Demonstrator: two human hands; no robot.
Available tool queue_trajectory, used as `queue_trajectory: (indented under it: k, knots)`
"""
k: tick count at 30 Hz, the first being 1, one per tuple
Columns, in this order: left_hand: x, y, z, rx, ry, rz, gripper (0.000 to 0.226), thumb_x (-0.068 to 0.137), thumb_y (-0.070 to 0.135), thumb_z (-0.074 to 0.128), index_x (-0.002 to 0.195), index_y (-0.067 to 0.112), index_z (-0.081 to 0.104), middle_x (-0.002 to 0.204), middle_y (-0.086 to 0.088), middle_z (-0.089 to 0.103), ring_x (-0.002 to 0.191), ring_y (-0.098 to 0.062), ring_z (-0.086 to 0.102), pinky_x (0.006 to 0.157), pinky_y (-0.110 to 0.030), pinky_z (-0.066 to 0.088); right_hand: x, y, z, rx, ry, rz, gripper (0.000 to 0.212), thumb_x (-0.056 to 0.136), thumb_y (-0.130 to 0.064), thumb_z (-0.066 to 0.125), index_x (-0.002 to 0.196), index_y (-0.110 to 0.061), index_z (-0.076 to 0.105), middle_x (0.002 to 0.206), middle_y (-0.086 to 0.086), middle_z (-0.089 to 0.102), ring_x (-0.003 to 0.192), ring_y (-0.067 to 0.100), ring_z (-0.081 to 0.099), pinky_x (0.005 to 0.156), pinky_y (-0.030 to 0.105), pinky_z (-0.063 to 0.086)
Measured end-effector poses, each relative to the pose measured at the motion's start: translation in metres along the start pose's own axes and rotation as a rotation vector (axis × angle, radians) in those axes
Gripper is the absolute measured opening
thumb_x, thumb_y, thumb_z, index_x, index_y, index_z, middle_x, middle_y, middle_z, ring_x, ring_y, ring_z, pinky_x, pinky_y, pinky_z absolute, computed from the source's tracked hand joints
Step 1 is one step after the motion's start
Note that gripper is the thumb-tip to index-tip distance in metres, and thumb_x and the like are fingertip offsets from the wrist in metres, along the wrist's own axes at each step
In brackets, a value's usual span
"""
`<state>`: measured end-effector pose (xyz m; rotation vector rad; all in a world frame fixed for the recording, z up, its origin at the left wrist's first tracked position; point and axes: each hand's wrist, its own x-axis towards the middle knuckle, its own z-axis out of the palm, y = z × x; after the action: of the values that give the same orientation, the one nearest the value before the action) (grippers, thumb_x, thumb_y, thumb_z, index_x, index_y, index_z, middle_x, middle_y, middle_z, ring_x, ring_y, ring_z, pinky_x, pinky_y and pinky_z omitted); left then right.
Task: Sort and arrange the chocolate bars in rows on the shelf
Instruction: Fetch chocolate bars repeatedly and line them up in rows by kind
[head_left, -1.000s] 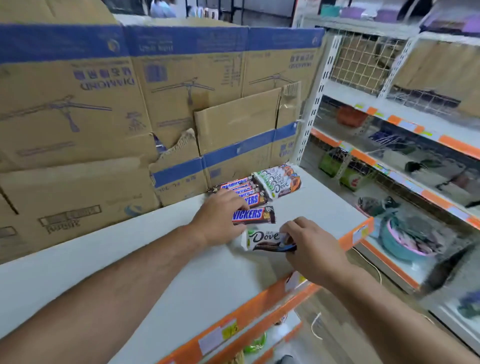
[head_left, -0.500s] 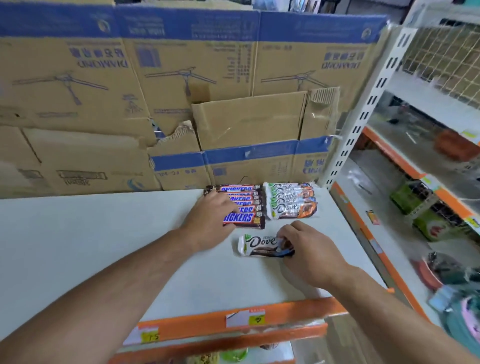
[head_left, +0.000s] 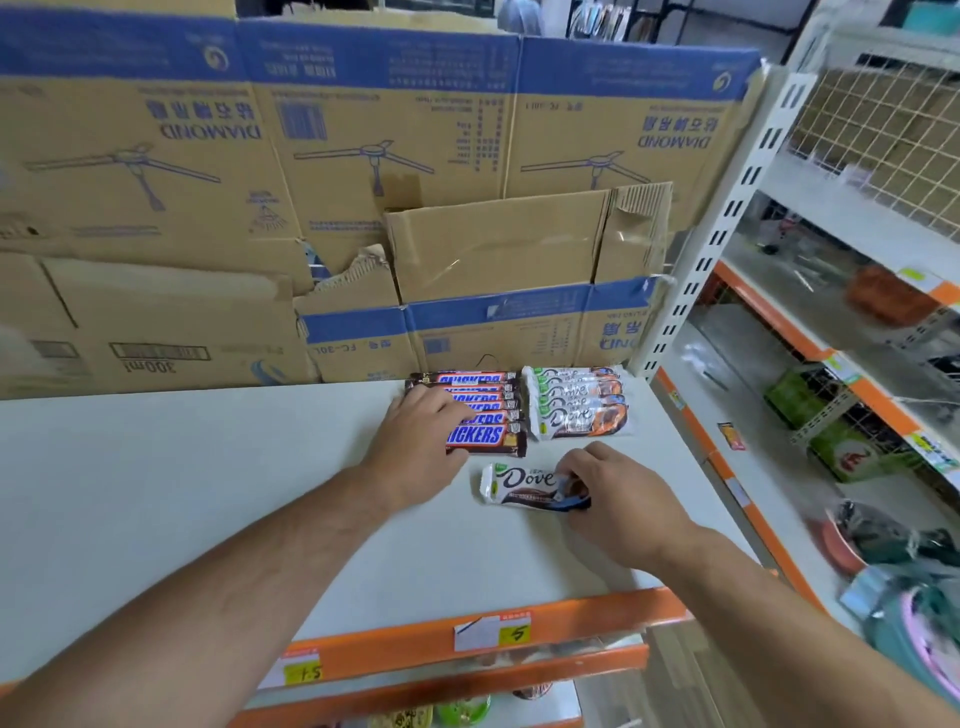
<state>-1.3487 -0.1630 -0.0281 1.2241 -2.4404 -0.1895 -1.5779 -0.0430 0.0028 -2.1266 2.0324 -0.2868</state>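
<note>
On the white shelf (head_left: 208, 493) a row of several brown Snickers bars (head_left: 485, 410) lies against the cardboard at the back. To its right is a row of white Dove bars (head_left: 579, 402). My left hand (head_left: 415, 447) rests on the left end of the Snickers row, its fingers on the front Snickers bar (head_left: 483, 435). A single Dove bar (head_left: 519, 483) lies alone in front of the rows. My right hand (head_left: 618, 493) pinches the right end of that bar.
Flattened cardboard boxes (head_left: 363, 182) form the wall behind the shelf. An orange price rail (head_left: 467, 631) edges the shelf front. A perforated white upright (head_left: 727, 223) stands at the right, with more shelves of goods (head_left: 852, 431) beyond it.
The camera has swung left and down, facing the shelf squarely. My left hand has pushed the front Snickers bar back against its row. My right hand stays on the loose Dove bar.
</note>
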Motion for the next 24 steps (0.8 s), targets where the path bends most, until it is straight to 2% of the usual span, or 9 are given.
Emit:
queue_trajectory:
  k: [4, 8, 13, 17, 20, 24]
  knots:
    - [-0.023, 0.018, 0.008, -0.024, 0.107, 0.076, 0.025, 0.077, 0.034, 0.062, 0.099, 0.023, 0.063, 0.100, 0.008, 0.058, 0.097, -0.018, 0.048, 0.087, -0.038, 0.043, -0.005, 0.007, 0.001, 0.031, 0.004, 0.056, 0.028, 0.074, -0.024, 0.066, 0.100, -0.030, 0.060, 0.096, -0.007, 0.053, 0.084, 0.019, 0.057, 0.065, 0.031, 0.046]
    - [-0.042, 0.038, 0.018, -0.079, -0.088, 0.133, 0.036, 0.086, 0.043, 0.047, 0.111, 0.022, 0.062, 0.110, 0.007, 0.057, 0.105, -0.016, 0.046, 0.095, -0.034, 0.040, -0.003, 0.024, -0.004, 0.063, -0.045, 0.100, 0.032, 0.069, -0.023, 0.072, 0.098, -0.031, 0.061, 0.095, -0.008, 0.053, 0.082, 0.017, 0.056, 0.065, 0.030, 0.045]
    - [-0.047, 0.045, 0.019, -0.061, -0.067, 0.091, 0.038, 0.089, 0.046, 0.042, 0.116, 0.026, 0.060, 0.115, 0.013, 0.052, 0.111, -0.010, 0.039, 0.101, -0.030, 0.034, 0.012, 0.048, -0.013, 0.023, -0.070, 0.108, 0.034, 0.068, -0.020, 0.072, 0.098, -0.030, 0.061, 0.095, -0.008, 0.050, 0.082, 0.017, 0.053, 0.066, 0.030, 0.045]
    - [-0.049, 0.047, 0.018, -0.043, -0.071, 0.078, 0.039, 0.089, 0.046, 0.042, 0.117, 0.025, 0.061, 0.115, 0.013, 0.053, 0.112, -0.010, 0.040, 0.102, -0.028, 0.034, 0.027, 0.065, -0.012, -0.054, 0.025, 0.082, 0.039, 0.072, -0.018, 0.066, 0.109, -0.028, 0.059, 0.100, -0.005, 0.051, 0.093, 0.023, 0.056, 0.064, 0.030, 0.046]
    - [-0.050, 0.049, 0.018, -0.026, -0.081, 0.071, 0.039, 0.089, 0.046, 0.043, 0.116, 0.026, 0.061, 0.115, 0.014, 0.053, 0.112, -0.009, 0.041, 0.101, -0.028, 0.034, 0.036, 0.074, -0.006, -0.061, 0.108, 0.087, 0.047, 0.074, -0.017, 0.064, 0.119, -0.027, 0.059, 0.108, -0.001, 0.055, 0.103, 0.025, 0.055, 0.071, 0.035, 0.052]
    - [-0.050, 0.051, 0.016, -0.007, -0.087, 0.052, 0.039, 0.089, 0.047, 0.042, 0.118, 0.028, 0.059, 0.117, 0.016, 0.051, 0.114, -0.007, 0.039, 0.102, -0.027, 0.032, 0.037, 0.077, 0.002, -0.007, 0.209, 0.034, 0.048, 0.070, -0.016, 0.068, 0.118, -0.021, 0.063, 0.113, 0.002, 0.059, 0.109, 0.028, 0.051, 0.074, 0.027, 0.042]
